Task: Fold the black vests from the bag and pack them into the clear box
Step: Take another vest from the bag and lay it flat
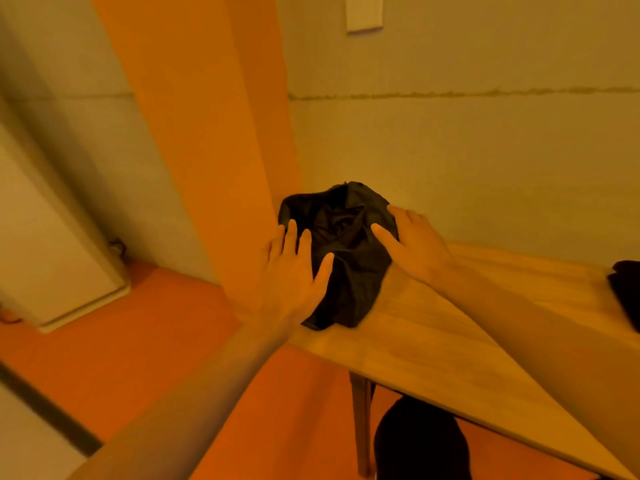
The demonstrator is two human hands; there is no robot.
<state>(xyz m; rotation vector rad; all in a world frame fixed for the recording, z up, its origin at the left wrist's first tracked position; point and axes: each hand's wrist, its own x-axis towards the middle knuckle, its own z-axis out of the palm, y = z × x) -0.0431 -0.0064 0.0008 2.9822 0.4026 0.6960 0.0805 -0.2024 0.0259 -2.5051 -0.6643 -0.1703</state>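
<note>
Head view, looking down at one corner of a light wooden counter (450, 327). A crumpled black fabric bundle (346, 258) sits on that corner, close to the pale wall (485, 150), with its lower edge reaching the counter's near rim; whether it is the bag or a single vest cannot be told. The left hand (294, 275) lies against the bundle's left side with its fingers (291, 233) straight and slightly spread, the thumb overlapping the dark cloth. The right hand (414, 244) rests on the bundle's upper right side, its fingers likewise extended and apart, curled round nothing. Both bare forearms reach in from the bottom of the frame. A second dark fabric piece (627, 292) lies on the counter at the right edge of the frame, well apart from the bundle and only partly in view. A broad orange vertical band (207, 133) runs up the wall behind the bundle's left side. An orange floor (156, 341) spreads below the counter, where a wooden leg (362, 420) and a dark rounded shape (419, 441) are visible.
</note>
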